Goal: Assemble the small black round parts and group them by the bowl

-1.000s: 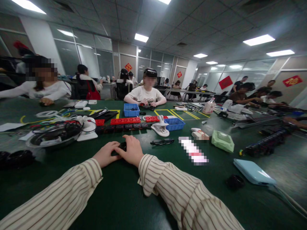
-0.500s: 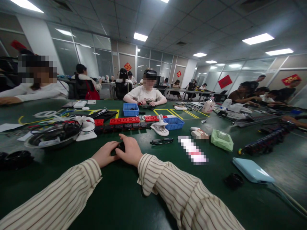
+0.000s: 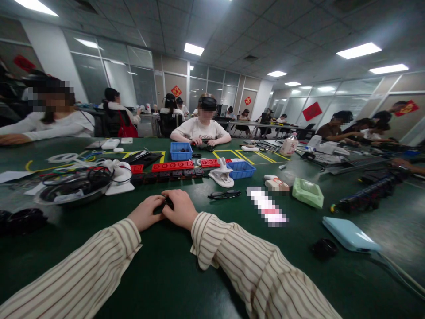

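Observation:
Both my hands meet low over the green table, around a small black object point(image 3: 169, 202) whose kind is mostly hidden by the fingers. My left hand point(image 3: 148, 212) closes on its left side, thumb pointing inward. From the right, my right hand point(image 3: 182, 208) curls over the top of it, fingers bent. Just beyond the hands lies a row of black socket-like blocks point(image 3: 169, 175), with red socket modules point(image 3: 172, 166) behind it. Folded black-framed glasses point(image 3: 224, 195) rest to the right of my right hand.
A metal bowl of cables point(image 3: 59, 198) and a white clip-on device point(image 3: 120, 179) stand left. Blue bins point(image 3: 181, 152), a white clamp stand point(image 3: 221, 175), a green box point(image 3: 307, 193), a light-blue case point(image 3: 350, 235) and a black coil point(image 3: 324, 249) lie about. A person point(image 3: 201, 128) sits opposite.
My right hand's fingers have bent down over the black object; its raised index finger has lowered. My left hand has stayed nearly still.

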`<state>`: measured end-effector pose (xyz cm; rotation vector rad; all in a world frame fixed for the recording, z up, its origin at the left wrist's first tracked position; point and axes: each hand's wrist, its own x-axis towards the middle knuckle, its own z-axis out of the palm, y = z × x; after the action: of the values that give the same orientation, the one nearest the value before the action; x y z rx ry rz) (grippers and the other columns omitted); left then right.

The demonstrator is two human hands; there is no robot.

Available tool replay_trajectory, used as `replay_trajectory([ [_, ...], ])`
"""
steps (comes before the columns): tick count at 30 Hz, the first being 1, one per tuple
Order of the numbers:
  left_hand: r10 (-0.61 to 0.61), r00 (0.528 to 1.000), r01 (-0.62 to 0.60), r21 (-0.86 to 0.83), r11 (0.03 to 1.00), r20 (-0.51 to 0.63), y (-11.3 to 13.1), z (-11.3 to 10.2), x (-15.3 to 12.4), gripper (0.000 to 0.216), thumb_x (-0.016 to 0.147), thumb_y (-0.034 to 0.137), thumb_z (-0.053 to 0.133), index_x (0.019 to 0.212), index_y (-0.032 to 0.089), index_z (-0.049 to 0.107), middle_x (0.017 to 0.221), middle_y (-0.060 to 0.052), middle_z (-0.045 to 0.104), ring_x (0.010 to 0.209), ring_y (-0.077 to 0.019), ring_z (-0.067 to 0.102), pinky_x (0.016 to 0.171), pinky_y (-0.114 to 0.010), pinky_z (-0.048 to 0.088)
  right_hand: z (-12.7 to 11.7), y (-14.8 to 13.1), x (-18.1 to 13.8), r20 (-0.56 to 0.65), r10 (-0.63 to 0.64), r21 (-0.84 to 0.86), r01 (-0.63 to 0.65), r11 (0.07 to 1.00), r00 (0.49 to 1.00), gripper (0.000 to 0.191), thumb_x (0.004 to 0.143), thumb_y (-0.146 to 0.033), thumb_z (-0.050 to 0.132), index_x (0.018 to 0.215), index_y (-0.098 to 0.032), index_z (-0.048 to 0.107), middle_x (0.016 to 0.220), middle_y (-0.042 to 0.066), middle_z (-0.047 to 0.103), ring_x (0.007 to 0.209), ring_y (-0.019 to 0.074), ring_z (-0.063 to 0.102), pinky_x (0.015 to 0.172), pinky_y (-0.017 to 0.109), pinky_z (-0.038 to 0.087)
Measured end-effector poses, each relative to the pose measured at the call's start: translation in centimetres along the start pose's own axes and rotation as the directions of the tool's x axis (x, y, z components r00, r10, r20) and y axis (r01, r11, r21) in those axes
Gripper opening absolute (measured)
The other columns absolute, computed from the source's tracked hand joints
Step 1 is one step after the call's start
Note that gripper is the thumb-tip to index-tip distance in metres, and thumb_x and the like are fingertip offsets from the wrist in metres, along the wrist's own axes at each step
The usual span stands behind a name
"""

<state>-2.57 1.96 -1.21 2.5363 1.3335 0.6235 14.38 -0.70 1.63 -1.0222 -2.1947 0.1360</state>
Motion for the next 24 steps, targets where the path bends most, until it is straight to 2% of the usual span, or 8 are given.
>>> replay_trajectory([
  [2,-0.004,1.000,0.004,-0.003,1.000,0.000,-0.05,0.04,0.01,0.046,0.069,0.046,0.052,0.101,0.014,0.056,0.113,-0.012,0.052,0.108,-0.0281,0.045,0.096,-0.042,0.034,-0.06,-0.06,-0.05,-0.007,-0.007,-0.014,0.007,1.000,1.000,0.042,0.074,-0.022,0.053,0.114,-0.017,0.044,0.109,0.005,0.054,0.101,0.0170,0.046,0.090,0.031,0.033],
  [4,-0.016,1.000,0.016,-0.012,1.000,-0.012,0.07,0.04,-0.02,0.053,0.067,0.048,0.054,0.108,0.014,0.053,0.114,-0.012,0.051,0.108,-0.0284,0.045,0.096,-0.043,0.034,-0.10,-0.10,-0.09,-0.034,0.037,-0.035,-0.038,0.999,0.999,0.044,0.075,-0.030,0.053,0.116,-0.016,0.042,0.108,0.006,0.053,0.100,0.0182,0.046,0.089,0.032,0.033],
  [7,-0.025,0.999,0.024,-0.033,0.999,-0.034,0.37,-0.01,-0.11,0.060,0.067,0.051,0.055,0.115,0.016,0.048,0.114,-0.011,0.052,0.108,-0.0277,0.046,0.095,-0.042,0.034,-0.10,-0.11,-0.08,-0.068,0.125,-0.061,-0.129,0.990,0.990,0.044,0.076,-0.046,0.052,0.108,-0.016,0.046,0.100,0.006,0.053,0.094,0.0191,0.047,0.083,0.033,0.036],
  [10,-0.028,0.999,0.026,-0.041,0.999,-0.047,0.52,-0.05,-0.14,0.062,0.067,0.053,0.054,0.117,0.018,0.047,0.114,-0.010,0.052,0.108,-0.0273,0.046,0.095,-0.042,0.034,0.01,-0.06,-0.03,-0.067,0.171,-0.095,-0.177,0.980,0.983,0.041,0.074,-0.052,0.053,0.096,-0.017,0.049,0.093,0.005,0.052,0.088,0.0184,0.047,0.077,0.032,0.037],
  [14,-0.035,0.999,0.035,-0.009,0.999,-0.012,0.29,-0.06,-0.10,0.055,0.067,0.054,0.052,0.107,0.017,0.055,0.112,-0.010,0.053,0.106,-0.0279,0.047,0.094,-0.042,0.036,0.23,0.14,0.05,-0.055,0.162,-0.093,-0.166,0.982,0.985,0.029,0.075,-0.042,0.055,0.091,-0.018,0.051,0.089,0.003,0.051,0.086,0.0171,0.046,0.076,0.031,0.036],
  [18,0.000,1.000,0.000,0.013,1.000,-0.008,-0.12,0.04,-0.06,0.046,0.069,0.051,0.050,0.101,0.019,0.058,0.111,-0.010,0.054,0.105,-0.0272,0.047,0.094,-0.041,0.037,0.17,0.24,0.09,0.008,0.043,-0.009,-0.043,0.999,0.999,0.020,0.073,-0.023,0.054,0.093,-0.018,0.053,0.093,0.002,0.055,0.091,0.0157,0.047,0.081,0.029,0.036],
  [21,0.008,1.000,-0.007,0.012,1.000,-0.023,-0.26,0.16,-0.07,0.045,0.069,0.050,0.051,0.101,0.018,0.058,0.111,-0.010,0.054,0.107,-0.0274,0.047,0.094,-0.040,0.036,-0.15,0.03,0.07,0.054,-0.030,0.031,0.028,0.999,0.998,0.022,0.073,-0.017,0.052,0.095,-0.018,0.054,0.097,0.002,0.057,0.093,0.0155,0.048,0.085,0.029,0.035],
  [24,-0.001,1.000,0.002,0.011,1.000,-0.027,-0.16,0.18,-0.07,0.046,0.068,0.049,0.052,0.100,0.017,0.058,0.112,-0.011,0.054,0.107,-0.0277,0.046,0.095,-0.040,0.035,-0.40,-0.28,0.00,0.037,0.005,0.017,-0.006,1.000,0.999,0.031,0.076,-0.024,0.052,0.106,-0.018,0.049,0.103,0.004,0.056,0.098,0.0168,0.047,0.087,0.030,0.034],
])
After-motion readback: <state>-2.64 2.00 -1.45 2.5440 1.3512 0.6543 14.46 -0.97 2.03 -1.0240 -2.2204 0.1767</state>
